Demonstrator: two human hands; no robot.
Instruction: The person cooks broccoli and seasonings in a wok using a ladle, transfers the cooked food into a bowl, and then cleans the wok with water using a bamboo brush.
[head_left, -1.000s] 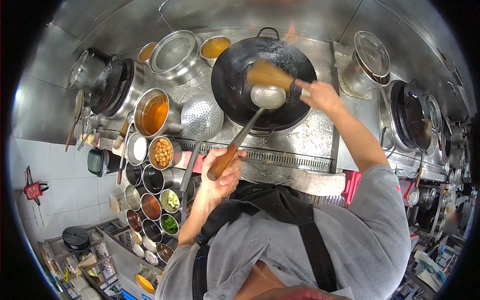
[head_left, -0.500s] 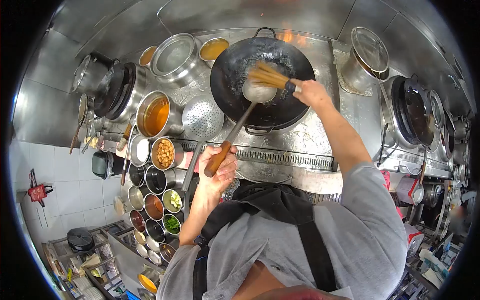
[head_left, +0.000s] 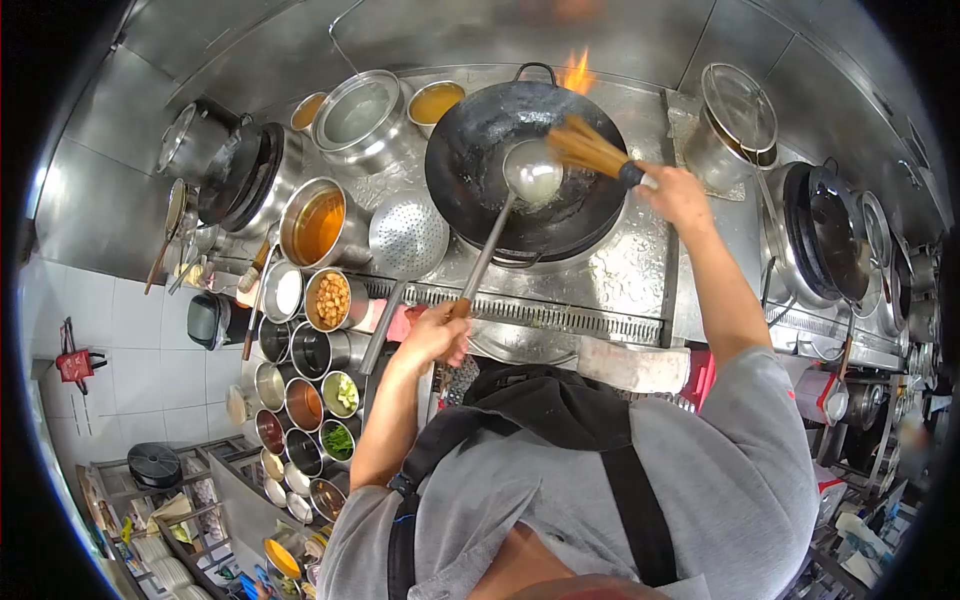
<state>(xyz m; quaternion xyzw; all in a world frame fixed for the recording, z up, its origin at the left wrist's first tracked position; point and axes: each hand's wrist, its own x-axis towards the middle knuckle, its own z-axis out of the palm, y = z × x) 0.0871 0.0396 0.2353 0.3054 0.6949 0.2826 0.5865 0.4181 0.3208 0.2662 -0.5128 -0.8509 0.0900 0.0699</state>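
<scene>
My left hand (head_left: 437, 335) is closed around the wooden handle of a long metal ladle (head_left: 490, 245), whose rounded bowl lies within the black wok (head_left: 470, 130). Wrapped round the dark grip of a bamboo wok brush (head_left: 590, 150), my right hand (head_left: 678, 196) is over the wok's right rim. The brush's bristles are slightly blurred, close to the ladle bowl's right side; whether they touch it I cannot tell. Wet, shiny patches show on the wok's inner surface. A perforated strainer (head_left: 408, 236) with a metal handle rests left of the wok, near my left hand.
Flames (head_left: 577, 74) rise behind the wok. To the left stand a pot of amber liquid (head_left: 318, 226), a lidded pot (head_left: 355, 115), a tin of brown chunks (head_left: 331, 299) and several ingredient tins. Another pot (head_left: 715, 150) and stacked woks (head_left: 835, 230) are on the right.
The brush and my right hand have moved right, away from the ladle bowl. My left hand has rolled over on the handle, and the bowl has shifted slightly up and right.
</scene>
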